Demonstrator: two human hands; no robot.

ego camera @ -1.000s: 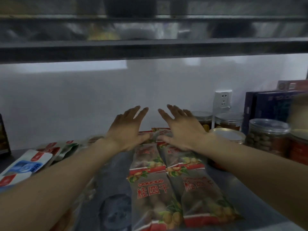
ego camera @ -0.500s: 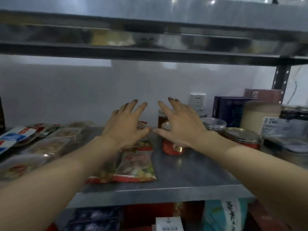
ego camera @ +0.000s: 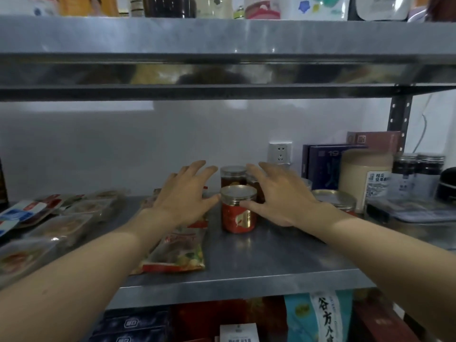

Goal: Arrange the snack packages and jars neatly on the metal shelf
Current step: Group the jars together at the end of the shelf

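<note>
Both hands are spread with straight fingers and hold nothing; the left hand (ego camera: 182, 193) and the right hand (ego camera: 283, 196) hover over the metal shelf (ego camera: 259, 267). A snack package (ego camera: 177, 253) lies flat at 6 o'clock from the left hand. The red jar (ego camera: 238, 218) stands upright between the two thumbs, at 9 o'clock from the right hand; whether they touch it, I cannot tell.

Top shelf goods (ego camera: 261, 8): cut off by the upper edge.
Snack package (ego camera: 177, 253): far end hidden under the left hand (ego camera: 183, 196) and forearm.
Back jars (ego camera: 233, 175): one partly behind the right hand (ego camera: 278, 196).
Left packets (ego camera: 22, 257): blurred, cropped by the left edge.
Lower shelf bag (ego camera: 320, 317): cut off below.
</note>
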